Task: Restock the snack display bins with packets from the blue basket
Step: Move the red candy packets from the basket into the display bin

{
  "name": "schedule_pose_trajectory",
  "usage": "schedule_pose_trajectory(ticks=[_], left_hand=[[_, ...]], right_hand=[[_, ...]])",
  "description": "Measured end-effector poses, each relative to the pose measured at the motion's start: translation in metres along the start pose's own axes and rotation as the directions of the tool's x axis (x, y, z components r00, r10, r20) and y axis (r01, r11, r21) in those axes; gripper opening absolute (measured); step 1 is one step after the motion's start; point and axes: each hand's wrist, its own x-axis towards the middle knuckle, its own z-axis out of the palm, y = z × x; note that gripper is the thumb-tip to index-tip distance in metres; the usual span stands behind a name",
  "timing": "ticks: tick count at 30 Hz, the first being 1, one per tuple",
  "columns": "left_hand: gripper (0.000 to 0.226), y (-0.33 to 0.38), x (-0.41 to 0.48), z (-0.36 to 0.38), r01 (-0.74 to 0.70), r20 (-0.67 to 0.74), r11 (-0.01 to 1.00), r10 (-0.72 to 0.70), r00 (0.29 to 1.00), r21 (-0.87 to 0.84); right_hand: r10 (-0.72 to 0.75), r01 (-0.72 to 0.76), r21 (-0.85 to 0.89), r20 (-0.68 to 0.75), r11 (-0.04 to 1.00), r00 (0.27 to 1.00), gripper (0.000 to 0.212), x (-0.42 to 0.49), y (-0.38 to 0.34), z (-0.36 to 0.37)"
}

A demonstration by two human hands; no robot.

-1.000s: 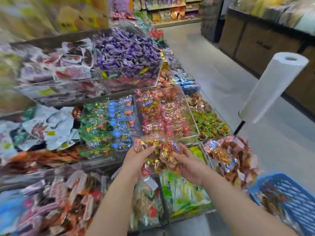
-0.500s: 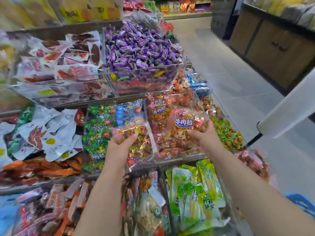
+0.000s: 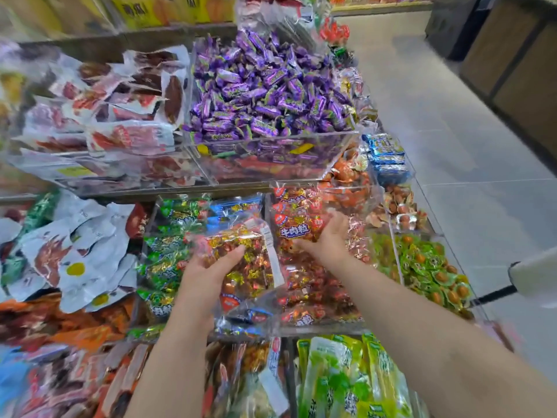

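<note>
We are looking at a clear candy packet of glossy, crinkled plastic film, and its white label is looking matt, like paper. The red packet is shining the same way. The display bins are showing smooth, transparent hard plastic. The purple candies are glinting in shiny, foil-like wrappers. The floor is looking like smooth, faintly glossy tile.

Right packet down into bin
</note>
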Motion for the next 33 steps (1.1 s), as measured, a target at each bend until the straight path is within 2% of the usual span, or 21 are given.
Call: schedule_pose_trajectory(ticks=[1,4,8,10,12,14,18,22,25,27,29,31,33], left_hand=[[0.073,0.002,0.003,0.000,0.003,0.009,1.000,-0.003,1.000,0.001],[0.087,0.004,0.012,0.001,0.010,0.027,1.000,-0.010,1.000,0.001],[0.086,0.005,0.017,0.002,-0.006,0.047,1.000,0.006,0.999,-0.003],[0.086,0.003,0.020,0.003,-0.016,0.046,1.000,0.016,0.999,0.003],[0.072,0.001,0.022,0.003,-0.015,0.055,1.000,0.016,0.998,-0.017],[0.059,0.000,0.023,0.003,-0.015,0.062,1.000,0.016,0.998,-0.024],[0.055,-0.001,0.024,0.002,-0.018,0.079,1.000,0.019,0.997,-0.023],[0.052,-0.001,0.024,0.003,-0.020,0.096,1.000,0.020,0.995,0.000],[0.048,0.001,0.024,0.006,-0.001,0.099,1.000,0.002,0.995,-0.013],[0.054,0.002,0.024,0.007,0.025,0.098,0.999,-0.022,0.995,-0.026],[0.069,0.002,0.024,0.010,0.045,0.091,0.999,-0.042,0.995,-0.030],[0.093,0.003,0.022,0.013,0.053,0.082,0.998,-0.051,0.995,-0.018],[0.123,0.004,0.020,0.019,0.049,0.079,0.999,-0.048,0.996,-0.007]], right_hand=[[0.009,-0.009,0.034,0.001,0.999,1.000,0.108,0.002,0.002,0.003],[0.015,-0.009,0.127,-0.042,0.992,0.999,0.112,0.005,0.003,0.011],[0.002,-0.001,0.009,-0.167,1.000,0.986,0.120,0.010,-0.004,0.016],[-0.010,0.000,-0.069,-0.143,0.998,0.990,0.126,0.014,-0.008,0.016],[-0.026,0.016,-0.102,-0.097,0.995,0.995,0.132,0.015,-0.008,0.013],[-0.036,0.032,-0.057,-0.059,0.998,0.998,0.139,0.012,-0.003,0.007],[-0.076,0.076,0.005,-0.033,0.997,0.997,0.139,0.005,0.001,0.001],[-0.018,0.016,-0.032,-0.053,0.999,0.998,0.132,0.012,-0.014,0.008],[0.032,-0.032,-0.011,0.026,0.999,0.999,0.140,0.015,-0.015,0.004],[0.074,-0.079,0.071,0.069,0.994,0.995,0.149,0.013,-0.013,-0.003],[0.093,-0.101,0.201,0.050,0.974,0.994,0.147,0.006,-0.012,-0.012],[0.081,-0.064,0.348,-0.036,0.935,0.996,0.131,-0.004,-0.011,-0.021],[0.059,-0.003,0.407,-0.125,0.913,0.990,0.111,-0.018,-0.011,-0.029]])
